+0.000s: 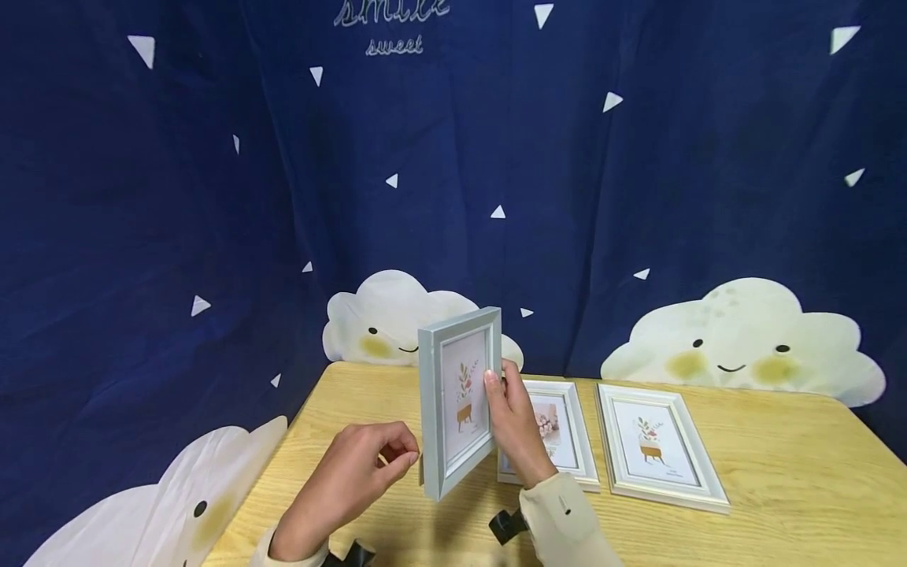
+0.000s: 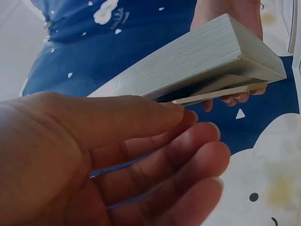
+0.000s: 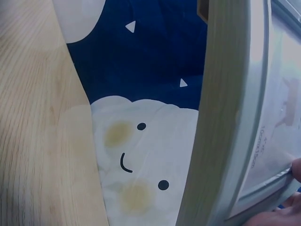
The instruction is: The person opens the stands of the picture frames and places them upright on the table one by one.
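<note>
My right hand holds a light grey-blue picture frame upright above the table, thumb on its front edge and fingers behind it. Inside the frame is a print of a plant in a brown pot. At the frame's left edge, my left hand pinches the edge of a thin back board between thumb and index finger; the other fingers curl loosely. The left wrist view shows this board tilted slightly away from the frame, with a narrow gap between them. The right wrist view shows the frame's side close up.
Two white picture frames lie face up on the wooden table: one frame partly hidden behind my right hand, another frame to its right. A dark blue curtain with clouds and triangles hangs behind the table and at its left.
</note>
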`<state>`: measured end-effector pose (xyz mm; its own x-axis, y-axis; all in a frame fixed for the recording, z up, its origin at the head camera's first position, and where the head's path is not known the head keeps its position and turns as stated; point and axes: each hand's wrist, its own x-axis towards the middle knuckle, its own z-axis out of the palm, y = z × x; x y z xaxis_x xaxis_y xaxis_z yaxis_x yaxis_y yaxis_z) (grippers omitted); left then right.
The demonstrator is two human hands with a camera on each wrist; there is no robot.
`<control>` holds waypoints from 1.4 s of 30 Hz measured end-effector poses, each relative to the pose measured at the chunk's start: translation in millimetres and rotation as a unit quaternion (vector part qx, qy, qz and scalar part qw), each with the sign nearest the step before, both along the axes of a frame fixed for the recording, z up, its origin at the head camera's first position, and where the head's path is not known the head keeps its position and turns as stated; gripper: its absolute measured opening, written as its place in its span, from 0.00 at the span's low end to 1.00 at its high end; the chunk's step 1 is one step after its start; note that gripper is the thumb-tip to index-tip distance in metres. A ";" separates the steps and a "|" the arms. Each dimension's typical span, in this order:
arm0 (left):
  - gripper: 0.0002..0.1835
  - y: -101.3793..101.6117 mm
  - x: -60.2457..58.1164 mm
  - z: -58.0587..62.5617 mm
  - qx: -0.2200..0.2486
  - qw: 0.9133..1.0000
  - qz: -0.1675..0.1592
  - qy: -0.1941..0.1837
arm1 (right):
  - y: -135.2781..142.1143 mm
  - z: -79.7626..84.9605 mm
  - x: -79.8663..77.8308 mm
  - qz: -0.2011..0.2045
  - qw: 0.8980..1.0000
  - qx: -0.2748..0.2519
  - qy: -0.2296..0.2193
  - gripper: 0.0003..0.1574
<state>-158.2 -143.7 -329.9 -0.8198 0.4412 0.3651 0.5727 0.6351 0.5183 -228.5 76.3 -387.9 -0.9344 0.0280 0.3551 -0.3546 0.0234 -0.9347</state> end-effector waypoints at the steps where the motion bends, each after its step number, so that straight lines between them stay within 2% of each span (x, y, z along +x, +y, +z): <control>1: 0.08 0.2 -0.2 -0.1 0.000 1.000 -0.004 -0.001 | 0.1 0.1 0.2 -0.002 1.000 -0.001 0.000 0.20; 6: 0.09 0.8 -0.4 -0.7 0.001 1.000 -0.014 -0.007 | 0.8 -1.2 0.5 -0.010 1.000 0.001 -0.007 0.19; 12: 0.10 4.6 -1.5 -1.7 0.000 1.000 -0.010 0.006 | 3.2 -1.8 0.9 -0.003 1.000 0.009 -0.001 0.20; 18: 0.07 12.2 -3.2 -4.7 -0.003 1.000 -0.020 -0.001 | 11.8 -3.6 6.4 -0.024 1.000 0.010 0.000 0.19; 22: 0.08 11.1 -3.8 -6.6 0.000 1.000 -0.006 0.002 | 13.8 -4.8 7.6 -0.017 1.000 0.015 -0.001 0.20; 28: 0.08 8.3 -9.6 -10.2 0.003 1.000 -0.009 -0.001 | 16.3 -4.7 10.0 -0.018 1.000 0.010 -0.008 0.20; 37: 0.08 -9.8 -14.3 -7.4 -0.009 0.999 0.034 -0.006 | 3.4 -1.4 2.8 0.013 1.000 0.012 0.001 0.20; 42: 0.08 -16.7 -18.0 -7.1 -0.004 0.999 0.039 -0.005 | -0.8 0.0 1.4 0.011 1.000 0.012 -0.003 0.20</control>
<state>-176.2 -160.4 -337.0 -0.8555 0.3785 0.3533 0.5158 0.6823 0.5181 -227.1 75.5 -387.8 -0.9367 -0.0003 0.3502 -0.3499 0.0382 -0.9360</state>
